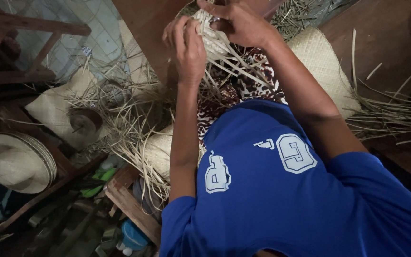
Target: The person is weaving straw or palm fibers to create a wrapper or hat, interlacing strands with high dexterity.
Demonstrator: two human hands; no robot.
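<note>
**Two hands work a half-woven straw piece, loose strands trailing toward the body**

Seen from above, a person in a blue shirt (281,190) reaches forward with both arms. At the top of the view, the two bare hands close around a small pale woven straw piece (213,39), which sits between them, held up in front of the chest.

The left hand (186,45) wraps its fingers over the left side of the weave, thumb side toward the piece. The right hand (239,21) lies over the top and right side, fingers curled down onto it. Both hands are closed on the piece and touch it; neither is clearly nearer, though the right one sits slightly higher and farther from the body.

From the woven part, long unwoven strands (236,66) fan downward and to the right, toward the person's lap, so the long axis of the work runs from the hands back toward the body. They hang over a patterned brown-and-white cloth (224,93).

Around the person: a finished straw hat (17,162) at lower left, a flat woven mat (322,66) at right, a heap of loose straw (120,109) left of the arms, and a wooden frame (129,204) below it.
</note>
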